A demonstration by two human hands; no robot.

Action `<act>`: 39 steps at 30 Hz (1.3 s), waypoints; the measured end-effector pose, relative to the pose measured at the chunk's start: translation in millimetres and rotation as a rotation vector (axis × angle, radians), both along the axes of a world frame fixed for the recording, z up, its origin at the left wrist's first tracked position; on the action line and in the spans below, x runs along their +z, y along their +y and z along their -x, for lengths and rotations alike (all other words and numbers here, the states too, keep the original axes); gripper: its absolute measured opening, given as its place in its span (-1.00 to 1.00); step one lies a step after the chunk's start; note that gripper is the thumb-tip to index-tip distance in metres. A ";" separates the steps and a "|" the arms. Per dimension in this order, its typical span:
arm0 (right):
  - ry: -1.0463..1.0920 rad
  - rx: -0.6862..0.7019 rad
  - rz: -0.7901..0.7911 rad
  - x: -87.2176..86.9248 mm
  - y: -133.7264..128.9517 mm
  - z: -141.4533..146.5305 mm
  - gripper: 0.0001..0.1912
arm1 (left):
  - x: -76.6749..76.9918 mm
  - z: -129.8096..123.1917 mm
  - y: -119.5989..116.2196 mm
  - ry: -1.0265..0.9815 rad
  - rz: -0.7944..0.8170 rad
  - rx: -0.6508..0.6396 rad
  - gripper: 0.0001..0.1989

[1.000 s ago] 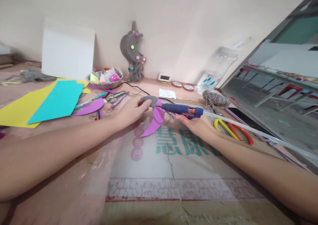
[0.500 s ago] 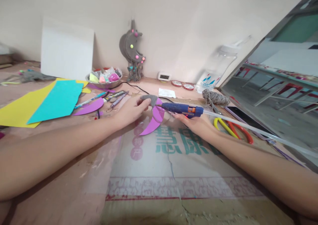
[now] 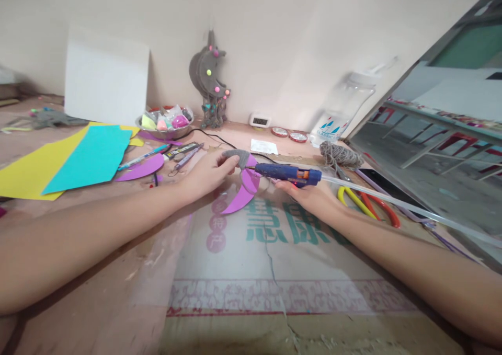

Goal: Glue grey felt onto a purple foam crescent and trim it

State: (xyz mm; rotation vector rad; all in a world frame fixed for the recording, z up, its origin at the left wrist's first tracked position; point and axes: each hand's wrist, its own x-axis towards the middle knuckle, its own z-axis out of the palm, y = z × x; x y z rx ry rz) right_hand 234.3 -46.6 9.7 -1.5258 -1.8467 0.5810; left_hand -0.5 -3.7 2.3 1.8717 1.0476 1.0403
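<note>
My left hand (image 3: 214, 173) pinches the upper end of a purple crescent (image 3: 242, 197), where grey yarn (image 3: 240, 158) is wrapped around it. A blue glue gun (image 3: 288, 173) is in my right hand (image 3: 308, 192), its fingers closed around the handle, which is mostly hidden. The gun's nozzle points left and meets the crescent just beside the wrapped yarn. A long clear glue stick (image 3: 396, 203) runs out of the back of the gun to the right, above my right forearm.
Yellow (image 3: 23, 174) and cyan sheets (image 3: 90, 159) lie left, near a bowl of clay packets (image 3: 167, 130). At right are a grey yarn bundle (image 3: 340, 155), yellow and red handles (image 3: 355, 201), a phone (image 3: 388, 190) and a bottle (image 3: 343, 106). A decorated grey moon (image 3: 206, 72) hangs behind.
</note>
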 end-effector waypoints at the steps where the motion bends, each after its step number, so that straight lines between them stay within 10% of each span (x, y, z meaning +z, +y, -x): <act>1: 0.002 0.003 -0.010 -0.1 0.2 -0.2 -0.77 | 0.3 0.2 0.2 0.028 -0.016 -0.014 -0.71; 39: -0.079 -0.120 -0.151 4.2 3.9 -4.9 -0.63 | 6.3 0.8 -4.9 0.130 -0.049 -0.050 -0.69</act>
